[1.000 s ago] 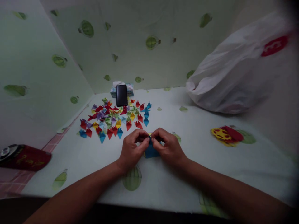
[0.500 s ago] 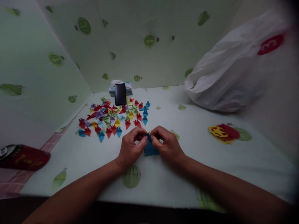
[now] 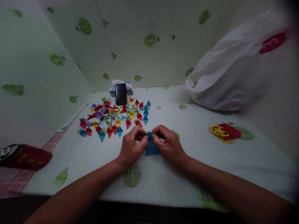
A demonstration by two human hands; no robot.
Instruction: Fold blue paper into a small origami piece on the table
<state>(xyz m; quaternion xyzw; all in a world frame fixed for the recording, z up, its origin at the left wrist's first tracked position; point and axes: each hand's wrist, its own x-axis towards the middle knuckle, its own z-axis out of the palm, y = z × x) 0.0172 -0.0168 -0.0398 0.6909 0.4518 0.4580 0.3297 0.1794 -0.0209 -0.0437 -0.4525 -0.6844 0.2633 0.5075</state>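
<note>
A small piece of folded blue paper (image 3: 149, 136) is pinched between my two hands near the middle of the table. My left hand (image 3: 134, 143) grips its left side between thumb and forefinger. On its right side, my right hand (image 3: 167, 143) holds it the same way, fingers curled. Under the hands lies a stack of blue square paper (image 3: 151, 150) with a yellow edge showing at its left. Beyond my left hand spread many small folded paper figures (image 3: 114, 129) in red, blue, yellow, green and purple.
A dark phone (image 3: 121, 94) leans on a tissue box (image 3: 130, 88) behind the figures. At the left edge a red can (image 3: 28, 157) lies on its side. Yellow and red cut-out pieces (image 3: 224, 132) lie to the right, with a large white plastic bag (image 3: 224, 74) behind them.
The blue paper between my fingertips looks wider and more turned toward me. My right hand has shifted slightly to the right, leaving the fingertips a little farther apart.
</note>
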